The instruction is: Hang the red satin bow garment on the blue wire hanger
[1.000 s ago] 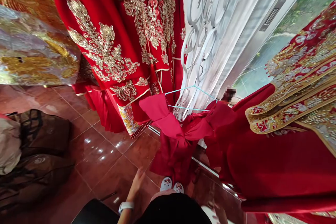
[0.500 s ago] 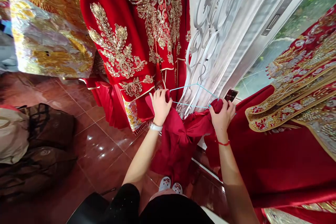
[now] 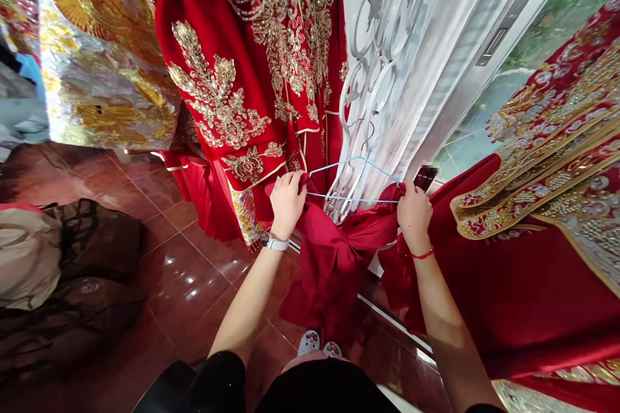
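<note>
By the grip of the left hand (image 3: 287, 205) and right hand (image 3: 415, 214), the red dress (image 3: 334, 251) is pinched at the ends of the blue hanger (image 3: 360, 157), its edges there hidden. Whether the hook (image 3: 372, 131) is caught on the white grille (image 3: 355, 26) cannot be told; the embroidered jacket (image 3: 290, 71) is cut off above

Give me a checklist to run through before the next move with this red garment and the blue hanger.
1. Left hand gripping the red garment: ok, at one upper end.
2. Right hand gripping the opposite upper end: ok.
3. Blue hanger ends seated in the garment: cannot tell, the hands cover them.
4. Hook caught on the white grille: cannot tell.
5. Hem clear of the shoes: cannot tell, it hangs close.
</note>
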A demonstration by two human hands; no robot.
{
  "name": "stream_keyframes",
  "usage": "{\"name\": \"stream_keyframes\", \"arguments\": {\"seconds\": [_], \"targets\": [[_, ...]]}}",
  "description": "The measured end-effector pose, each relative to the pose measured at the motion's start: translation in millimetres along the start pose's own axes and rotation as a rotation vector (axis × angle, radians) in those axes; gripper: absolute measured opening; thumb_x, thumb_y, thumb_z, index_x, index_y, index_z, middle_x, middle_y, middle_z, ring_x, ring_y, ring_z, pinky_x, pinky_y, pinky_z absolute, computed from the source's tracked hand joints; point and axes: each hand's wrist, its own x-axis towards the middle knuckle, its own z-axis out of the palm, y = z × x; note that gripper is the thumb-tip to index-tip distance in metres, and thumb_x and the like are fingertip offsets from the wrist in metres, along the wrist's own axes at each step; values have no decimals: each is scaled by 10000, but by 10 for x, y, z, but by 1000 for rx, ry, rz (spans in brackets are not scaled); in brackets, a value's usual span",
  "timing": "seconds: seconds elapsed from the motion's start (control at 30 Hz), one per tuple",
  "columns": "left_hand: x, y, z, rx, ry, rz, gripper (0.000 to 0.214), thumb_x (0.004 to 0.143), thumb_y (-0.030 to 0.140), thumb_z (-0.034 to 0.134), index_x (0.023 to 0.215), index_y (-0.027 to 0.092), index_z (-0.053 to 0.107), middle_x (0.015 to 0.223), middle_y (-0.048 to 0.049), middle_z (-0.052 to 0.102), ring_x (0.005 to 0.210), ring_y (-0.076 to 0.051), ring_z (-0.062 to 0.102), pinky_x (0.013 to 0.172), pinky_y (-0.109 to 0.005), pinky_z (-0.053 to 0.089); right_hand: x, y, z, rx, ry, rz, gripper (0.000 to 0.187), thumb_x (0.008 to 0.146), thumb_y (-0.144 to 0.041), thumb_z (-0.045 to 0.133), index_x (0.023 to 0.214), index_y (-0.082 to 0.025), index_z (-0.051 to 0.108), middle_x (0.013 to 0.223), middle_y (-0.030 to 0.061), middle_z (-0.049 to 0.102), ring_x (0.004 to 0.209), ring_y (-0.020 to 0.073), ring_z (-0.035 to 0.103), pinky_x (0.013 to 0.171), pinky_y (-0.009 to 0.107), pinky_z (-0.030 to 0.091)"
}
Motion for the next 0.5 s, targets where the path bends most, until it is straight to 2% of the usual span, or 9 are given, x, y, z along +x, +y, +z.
{"name": "stream_keyframes", "arguments": {"seconds": [0.13, 0.27, 0.37, 0.5], "targets": [[5, -27, -34, 27, -8, 17, 387, 917, 194, 508, 1280, 226, 638, 1240, -105, 698, 1139, -302, 642, 1017, -411, 490, 54, 0, -75, -58, -52, -18, 409, 954, -68, 364, 1246, -130, 645, 979, 214, 702, 873, 316, 698, 714, 378, 483], [19, -2, -76, 146, -37, 16, 396, 926, 169, 458, 1288, 158, 620, 1177, -155, 713, 1087, -305, 670, 953, -393, 509, 146, 62, -141, -73, -23, 22, 396, 928, -58, 409, 1190, -126, 699, 867, 215, 707, 848, 332, 707, 722, 395, 491], [83, 35, -145, 255, -130, 0, 398, 946, 166, 405, 1292, 126, 597, 1053, -169, 732, 983, -301, 704, 820, -360, 527, 246, 142, -184, -56, -13, 43, 382, 912, -75, 452, 1183, -132, 715, 901, 228, 716, 883, 343, 710, 758, 406, 495], [204, 46, -275, 345, -245, 32, 412, 975, 191, 372, 1349, 116, 530, 937, -144, 738, 867, -295, 728, 729, -331, 509, 417, 280, -175, -42, -96, 30, 401, 918, -141, 472, 1261, -163, 678, 1005, 217, 725, 954, 346, 704, 791, 398, 494]]}}
